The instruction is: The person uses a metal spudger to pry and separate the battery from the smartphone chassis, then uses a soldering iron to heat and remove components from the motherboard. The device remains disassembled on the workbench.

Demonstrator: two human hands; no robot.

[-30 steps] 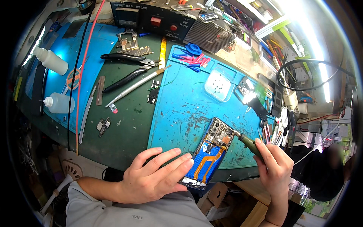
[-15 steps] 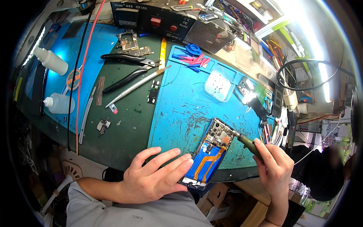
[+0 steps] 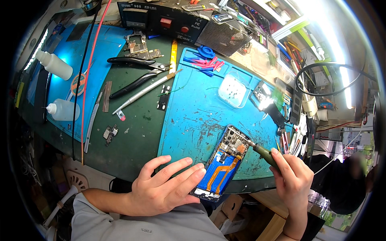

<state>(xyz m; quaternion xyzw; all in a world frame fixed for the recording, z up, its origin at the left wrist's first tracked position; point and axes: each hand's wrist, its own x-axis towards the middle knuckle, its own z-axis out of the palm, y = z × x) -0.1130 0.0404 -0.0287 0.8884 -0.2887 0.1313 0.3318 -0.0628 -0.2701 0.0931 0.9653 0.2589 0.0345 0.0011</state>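
Note:
An opened smartphone (image 3: 222,170) lies tilted at the mat's near edge, its circuit board and camera modules bare at the top, blue battery area and orange flex cables below. My left hand (image 3: 161,184) is spread, fingers stretched out; its fingertips and thumb touch the phone's left edge. With thumb and fingers, my right hand (image 3: 292,176) grips a green-handled screwdriver (image 3: 265,154), its metal tip at the board's upper right edge. Whether the tip sits in a screw is too small to tell.
Beyond the phone, a blue work mat (image 3: 193,128) carries a clear tray (image 3: 233,90) of small parts. Cutting pliers (image 3: 136,78), a silver pen-like knife (image 3: 144,92) and loose circuit boards (image 3: 140,48) lie at left, near white bottles (image 3: 64,109). A black power unit (image 3: 161,22) stands behind.
Almost nothing differs. My right hand and the screwdriver have shifted very slightly; the phone and my left hand stay in place.

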